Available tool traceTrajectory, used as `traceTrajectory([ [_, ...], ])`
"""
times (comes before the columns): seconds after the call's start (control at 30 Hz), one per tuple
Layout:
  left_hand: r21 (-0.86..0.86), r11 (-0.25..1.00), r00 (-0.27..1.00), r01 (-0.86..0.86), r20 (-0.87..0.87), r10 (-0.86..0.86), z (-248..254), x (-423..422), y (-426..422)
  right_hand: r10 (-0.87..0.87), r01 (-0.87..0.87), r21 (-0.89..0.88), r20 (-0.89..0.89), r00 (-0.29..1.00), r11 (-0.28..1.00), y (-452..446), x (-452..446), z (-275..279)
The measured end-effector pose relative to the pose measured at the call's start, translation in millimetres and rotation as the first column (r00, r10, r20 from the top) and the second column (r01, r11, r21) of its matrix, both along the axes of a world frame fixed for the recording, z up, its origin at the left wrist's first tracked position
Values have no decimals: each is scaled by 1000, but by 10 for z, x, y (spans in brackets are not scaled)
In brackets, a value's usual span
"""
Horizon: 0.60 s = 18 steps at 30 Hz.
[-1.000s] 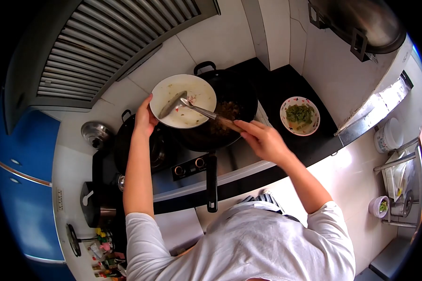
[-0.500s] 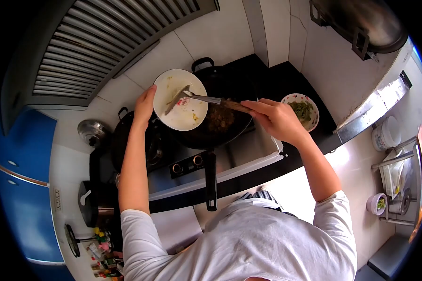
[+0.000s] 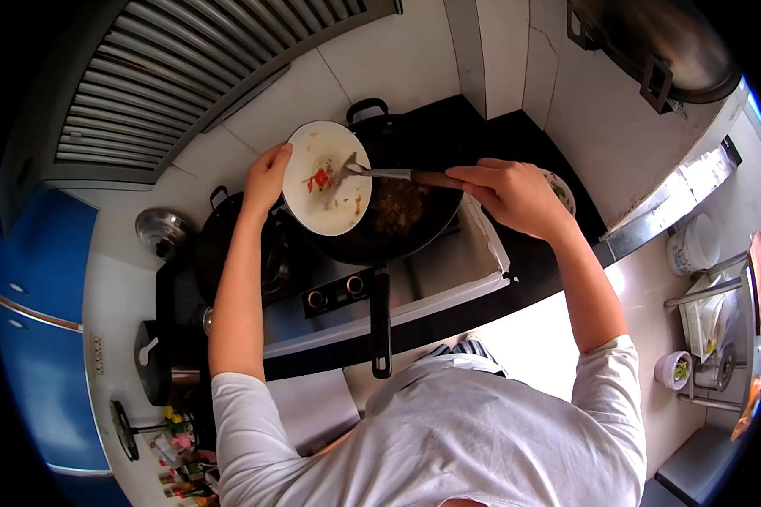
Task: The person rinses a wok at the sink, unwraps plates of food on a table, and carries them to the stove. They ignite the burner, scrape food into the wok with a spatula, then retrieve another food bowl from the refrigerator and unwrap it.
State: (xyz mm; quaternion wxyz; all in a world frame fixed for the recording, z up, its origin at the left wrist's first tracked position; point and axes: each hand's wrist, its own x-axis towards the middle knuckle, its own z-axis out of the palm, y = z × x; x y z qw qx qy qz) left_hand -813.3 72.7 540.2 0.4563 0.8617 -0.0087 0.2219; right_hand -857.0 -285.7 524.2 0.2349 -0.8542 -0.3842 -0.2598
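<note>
My left hand (image 3: 267,179) grips the edge of a white bowl (image 3: 313,207), tilted over the wok. Red bits and small food scraps cling to its inside. In my right hand (image 3: 507,196) is the wooden handle of a metal spatula (image 3: 389,174); its blade lies against the bowl's inside. Beneath them the dark wok (image 3: 355,249) holds brownish cooked food (image 3: 397,207) on the stove. The wok's long black handle (image 3: 381,325) points toward my body.
A patterned bowl (image 3: 560,191) is partly hidden behind my right hand. Left stand a second dark pan (image 3: 211,245) and a metal lid (image 3: 165,232). Stove knobs (image 3: 336,292) face me. A range hood (image 3: 186,76) hangs above left, a large pot (image 3: 659,42) at upper right.
The bowl has tipped more steeply and shifted slightly right. The spatula blade has moved right across its inside. My right hand has moved right, now covering much of the patterned bowl.
</note>
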Motion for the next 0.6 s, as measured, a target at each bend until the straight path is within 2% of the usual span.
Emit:
traceTrajectory([
  [0.07, 35, 999, 1000, -3, 14, 2, -8, 8, -74, 21, -21, 49, 2, 1000, 999, 54, 14, 51],
  [0.17, 62, 998, 999, 2, 47, -5, -31, 51, -65, -3, 3, 8, -3, 1000, 1000, 86, 67, 92],
  [0.23, 52, 999, 998, 13, 63, -16, -51, 72, -25, -12, 13, -90, 11, 1000, 996, 67, 125, 67],
  [0.37, 46, 998, 992, -52, 120, 47, -53, 80, 48, -12, 14, -128, 10, 1000, 992, -19, 103, 117],
  [0.47, 38, 996, 990, -77, 122, 72, -32, 26, -4, -53, 54, -120, 18, 998, 991, -5, 24, 239],
  [0.53, 46, 995, 991, -85, 108, 80, -20, 22, -70, 7, -6, -34, 25, 1000, 999, 75, 0, 301],
  [0.6, 71, 996, 992, -57, 113, 49, -16, 46, -100, 35, -34, -31, 11, 999, 999, 126, 57, 275],
])
